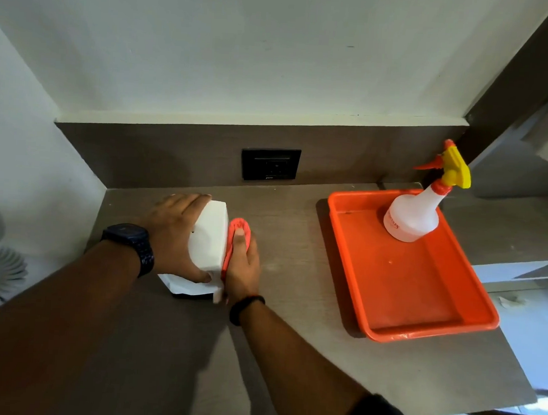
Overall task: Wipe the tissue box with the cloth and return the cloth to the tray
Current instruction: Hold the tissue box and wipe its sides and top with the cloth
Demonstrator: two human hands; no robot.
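Nearest the lens, two bare forearms reach forward over the grey-brown counter (296,240). The left hand (175,233), a dark watch (132,245) on its wrist, has its grip spread wide over the white tissue box (210,232), fingers on the far end and thumb on the near end, holding the box steady. The right hand (243,266), with a thin dark band (244,305) at the wrist, presses a small orange cloth (235,234) flat against the box's right side; its fingers lie together on the cloth, which is pinned between palm and box rather than pinched. A white tissue (184,287) sticks out from under the near end of the box, towards the person.

Well apart to the right lies the orange tray (419,331). A white spray bottle (410,215) with a yellow and orange trigger head stands upright in its far corner. On the back panel behind the box sits a dark wall socket (270,163).
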